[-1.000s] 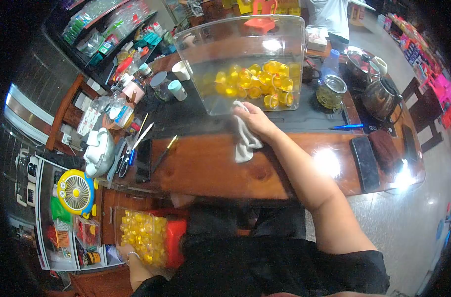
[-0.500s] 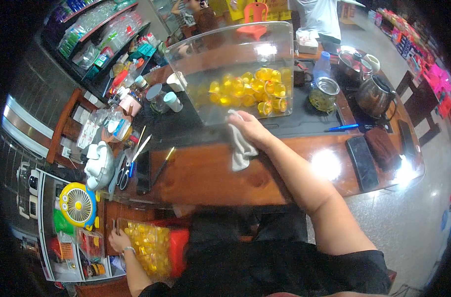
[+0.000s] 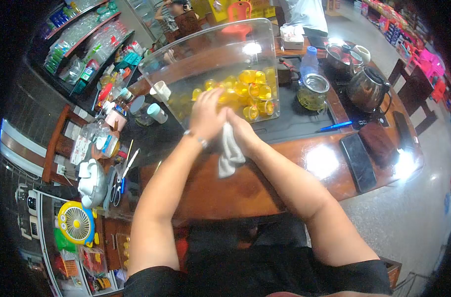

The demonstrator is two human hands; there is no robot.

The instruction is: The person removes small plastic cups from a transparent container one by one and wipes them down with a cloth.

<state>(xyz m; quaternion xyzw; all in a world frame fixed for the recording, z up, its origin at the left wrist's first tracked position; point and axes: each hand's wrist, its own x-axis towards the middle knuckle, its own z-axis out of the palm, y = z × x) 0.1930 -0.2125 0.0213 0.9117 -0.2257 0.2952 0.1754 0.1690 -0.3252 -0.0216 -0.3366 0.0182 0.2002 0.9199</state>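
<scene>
A clear plastic bin (image 3: 220, 45) stands on the table, with yellow cups (image 3: 248, 90) gathered toward its right side. My right hand (image 3: 240, 129) is closed on a white cloth (image 3: 230, 154), which hangs down at the bin's near side. Beside it, my left hand (image 3: 208, 115) is at the bin's near wall, touching or nearly touching my right hand. Its fingers point toward the cups and are blurred, so whether they hold anything is unclear.
Scissors (image 3: 116, 192) and pens lie on the table's left. A glass jar (image 3: 313, 93), a kettle (image 3: 368, 89), a blue pen (image 3: 336, 126) and a dark case (image 3: 358, 163) are on the right. A yellow fan (image 3: 77, 223) stands lower left. A person (image 3: 175, 17) is beyond the table.
My left hand has come up from the lower container of yellow cups to the bin, beside my right hand. My right hand still holds the cloth. The view has shifted.
</scene>
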